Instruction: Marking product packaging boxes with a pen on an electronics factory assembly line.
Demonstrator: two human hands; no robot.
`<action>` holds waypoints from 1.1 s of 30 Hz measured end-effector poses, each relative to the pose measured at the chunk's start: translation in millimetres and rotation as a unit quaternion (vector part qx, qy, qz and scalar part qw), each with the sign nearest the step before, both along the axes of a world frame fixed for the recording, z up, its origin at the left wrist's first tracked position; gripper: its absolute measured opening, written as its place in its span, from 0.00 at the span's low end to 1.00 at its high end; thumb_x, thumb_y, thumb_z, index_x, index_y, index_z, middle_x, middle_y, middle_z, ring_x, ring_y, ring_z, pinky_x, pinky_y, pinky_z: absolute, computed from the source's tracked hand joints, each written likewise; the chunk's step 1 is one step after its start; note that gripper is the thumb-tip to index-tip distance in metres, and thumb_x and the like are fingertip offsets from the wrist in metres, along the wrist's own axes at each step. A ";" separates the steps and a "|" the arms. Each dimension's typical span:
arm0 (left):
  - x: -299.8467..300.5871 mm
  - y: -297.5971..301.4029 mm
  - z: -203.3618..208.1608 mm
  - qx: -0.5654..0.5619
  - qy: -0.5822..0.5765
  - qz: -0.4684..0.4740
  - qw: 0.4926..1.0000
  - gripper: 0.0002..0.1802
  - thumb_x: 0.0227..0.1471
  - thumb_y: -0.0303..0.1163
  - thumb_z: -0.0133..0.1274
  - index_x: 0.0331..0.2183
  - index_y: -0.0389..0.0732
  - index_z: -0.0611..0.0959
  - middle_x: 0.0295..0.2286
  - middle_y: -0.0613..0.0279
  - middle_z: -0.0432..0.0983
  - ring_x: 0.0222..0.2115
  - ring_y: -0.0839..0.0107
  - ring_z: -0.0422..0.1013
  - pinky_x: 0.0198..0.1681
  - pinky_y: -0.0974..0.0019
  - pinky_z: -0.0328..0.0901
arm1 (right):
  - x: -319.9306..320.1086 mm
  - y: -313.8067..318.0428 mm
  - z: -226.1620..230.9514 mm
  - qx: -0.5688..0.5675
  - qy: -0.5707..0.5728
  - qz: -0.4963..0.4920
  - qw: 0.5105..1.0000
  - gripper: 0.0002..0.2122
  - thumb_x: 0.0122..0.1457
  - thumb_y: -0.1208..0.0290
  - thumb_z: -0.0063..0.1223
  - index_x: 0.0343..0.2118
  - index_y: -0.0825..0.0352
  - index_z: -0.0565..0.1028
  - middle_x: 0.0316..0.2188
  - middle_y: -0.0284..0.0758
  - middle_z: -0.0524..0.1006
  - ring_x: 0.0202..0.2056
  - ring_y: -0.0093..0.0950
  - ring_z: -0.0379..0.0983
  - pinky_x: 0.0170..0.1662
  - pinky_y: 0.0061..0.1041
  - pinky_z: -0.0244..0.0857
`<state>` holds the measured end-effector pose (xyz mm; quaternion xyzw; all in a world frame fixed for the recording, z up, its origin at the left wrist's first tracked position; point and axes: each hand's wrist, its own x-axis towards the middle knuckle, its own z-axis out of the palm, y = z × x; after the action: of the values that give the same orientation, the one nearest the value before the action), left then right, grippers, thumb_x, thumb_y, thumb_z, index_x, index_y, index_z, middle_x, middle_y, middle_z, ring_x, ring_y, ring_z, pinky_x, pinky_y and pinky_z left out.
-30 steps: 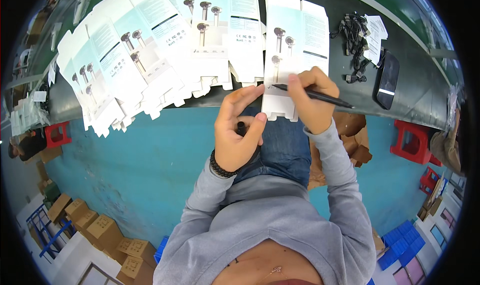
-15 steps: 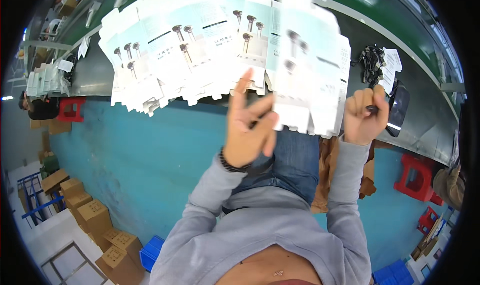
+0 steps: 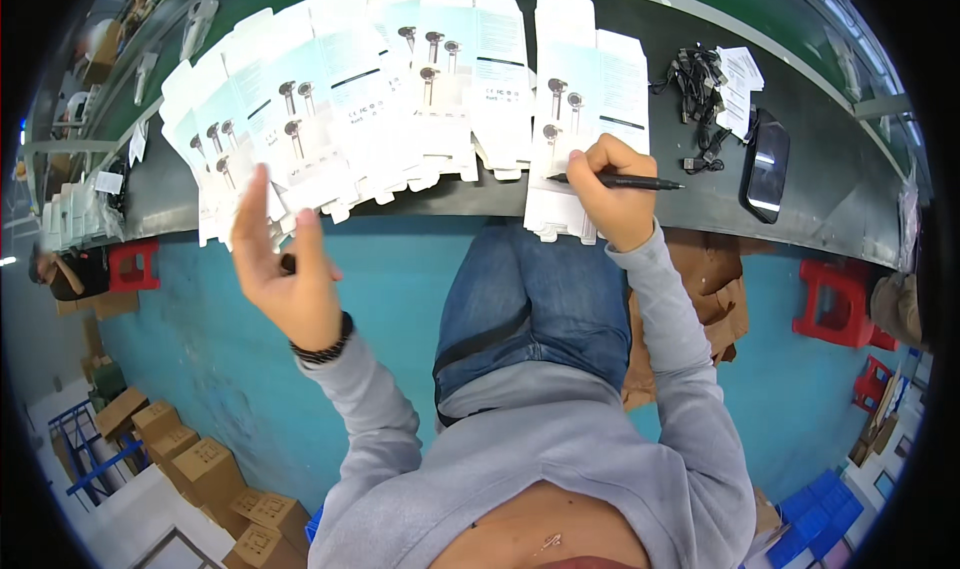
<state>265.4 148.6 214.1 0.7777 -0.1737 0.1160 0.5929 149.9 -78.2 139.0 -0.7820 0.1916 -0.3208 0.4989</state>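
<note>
Clamping the pen (image 3: 650,182) in my right hand (image 3: 615,194), thumb and fingers together on it. My left hand (image 3: 290,279) is well off to the left, thumb and forefinger apart; a small dark piece (image 3: 288,263) shows at the palm, can't tell from here whether the other fingers grip it. Its fingertips overlap the near edge of the carton fan (image 3: 350,99) in view, contact unclear.

Key relation: right carton (image 3: 567,64) lies flat, ahead of and slightly left of my right hand, near part partly under it. Long axis runs away from the body, near flaps out past the table (image 3: 830,169) edge. Pen sits roughly square across that axis, left end over the carton's lower part; can't tell if it touches. Right hand is the nearer by far.

Farther out: fan spreads left of that carton. To the right I get the phone (image 3: 766,164), long side pointing away too, then cables (image 3: 697,84) with papers (image 3: 738,81) beside them.
</note>
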 end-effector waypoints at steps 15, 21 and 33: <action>-56.7 -68.1 -59.0 -0.046 0.334 -0.341 0.877 0.14 0.49 0.23 0.47 0.41 0.35 0.68 0.48 0.50 0.65 0.12 0.86 0.63 0.14 0.81 0.58 | 4.4 2.4 2.2 -0.050 0.029 0.021 0.998 0.11 0.46 0.78 0.53 0.12 0.69 0.64 0.09 0.29 0.65 0.13 0.12 0.57 0.16 0.15 0.50; -64.7 -65.3 -57.3 -0.065 0.304 -0.347 0.885 0.19 0.47 0.20 0.48 0.43 0.38 0.66 0.47 0.48 0.65 0.12 0.87 0.61 0.14 0.82 0.55 | -6.4 -6.7 -1.1 0.160 -0.079 -0.008 0.984 0.12 0.49 0.80 0.47 0.13 0.65 0.60 0.11 0.30 0.66 0.15 0.14 0.58 0.18 0.14 0.51; -71.9 -71.7 -46.6 -0.230 0.405 -0.336 0.819 0.31 0.45 0.14 0.45 0.50 0.42 0.54 0.39 0.41 0.70 0.11 0.82 0.61 0.13 0.80 0.56 | -18.4 -16.6 22.4 0.349 -0.277 0.041 0.894 0.13 0.51 0.76 0.40 0.17 0.58 0.52 0.09 0.27 0.54 0.14 0.18 0.48 0.18 0.19 0.44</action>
<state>193.5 76.9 167.5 0.4892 -0.1368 -0.3788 0.7736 131.5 -94.7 161.4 -0.4443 0.1130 -0.4166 0.7851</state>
